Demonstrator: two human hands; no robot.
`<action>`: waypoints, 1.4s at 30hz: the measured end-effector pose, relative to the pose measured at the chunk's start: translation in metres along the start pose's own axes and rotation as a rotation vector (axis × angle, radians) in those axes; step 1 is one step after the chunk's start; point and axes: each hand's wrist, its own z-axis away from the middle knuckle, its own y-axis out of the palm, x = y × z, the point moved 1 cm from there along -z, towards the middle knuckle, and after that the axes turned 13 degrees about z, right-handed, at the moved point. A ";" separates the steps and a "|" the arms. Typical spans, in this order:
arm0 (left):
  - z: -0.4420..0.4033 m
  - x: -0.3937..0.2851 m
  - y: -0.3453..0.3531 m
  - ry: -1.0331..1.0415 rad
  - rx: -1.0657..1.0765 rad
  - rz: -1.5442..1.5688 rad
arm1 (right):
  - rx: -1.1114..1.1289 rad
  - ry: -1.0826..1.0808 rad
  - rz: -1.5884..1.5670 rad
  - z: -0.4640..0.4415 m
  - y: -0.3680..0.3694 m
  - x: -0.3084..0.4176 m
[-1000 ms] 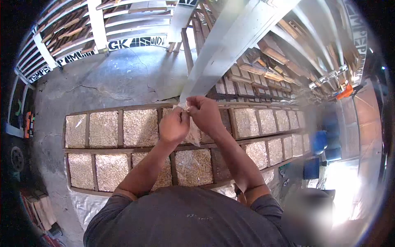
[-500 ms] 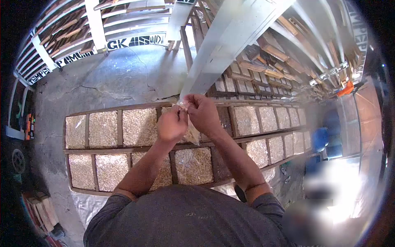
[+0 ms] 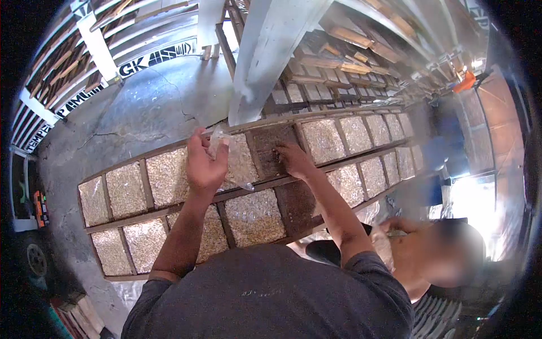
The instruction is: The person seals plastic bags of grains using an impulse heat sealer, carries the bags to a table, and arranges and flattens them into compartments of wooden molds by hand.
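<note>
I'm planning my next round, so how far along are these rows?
Most sections look done, holding pale, grainy packs. In hand: clear plastic, between the left hand's fingers and thumb. Apparently left: the back section by the right hand and the front section, both showing dark surfaces.

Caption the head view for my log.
Left hand holding a clear bag, right hand over a wooden frame of pale, grainy packs.

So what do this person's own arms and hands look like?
Both hands, left and right, are bare, with no gloves. The forearms are uncovered too, with no watch or bracelet to be seen. The short sleeves are plain dark grey, matching the shirt.
</note>
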 end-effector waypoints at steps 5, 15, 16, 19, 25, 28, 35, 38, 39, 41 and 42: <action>0.004 -0.002 0.002 0.013 0.013 0.016 | 0.005 0.333 -0.073 0.015 -0.032 0.023; 0.008 -0.011 0.003 0.054 0.043 0.131 | -0.067 0.238 -0.136 0.002 -0.002 0.006; 0.009 -0.013 0.002 0.035 0.043 0.151 | -0.065 0.148 -0.056 0.003 0.002 0.004; 0.014 -0.009 -0.005 0.001 0.049 0.156 | -0.029 -0.064 0.113 0.004 0.008 -0.002; 0.020 0.002 -0.018 -0.039 0.009 0.118 | 0.059 -0.080 -0.029 0.010 0.016 -0.029; 0.021 0.006 -0.016 -0.013 0.009 0.119 | -0.009 -0.045 -0.052 0.005 0.012 -0.022; 0.017 -0.011 -0.013 -0.053 0.032 0.028 | -0.139 0.333 -0.028 0.004 0.019 0.006; 0.011 -0.017 -0.013 -0.105 0.072 0.003 | -0.098 0.668 -0.581 0.001 0.036 -0.007; 0.010 -0.021 -0.014 -0.122 0.089 -0.004 | -0.081 0.708 -0.791 -0.003 0.027 -0.001; 0.004 -0.029 -0.016 -0.120 0.128 -0.041 | -0.081 0.747 -1.134 -0.018 -0.041 0.043; 0.003 -0.031 -0.015 -0.119 0.155 -0.058 | -0.095 0.735 -1.273 -0.027 -0.080 0.071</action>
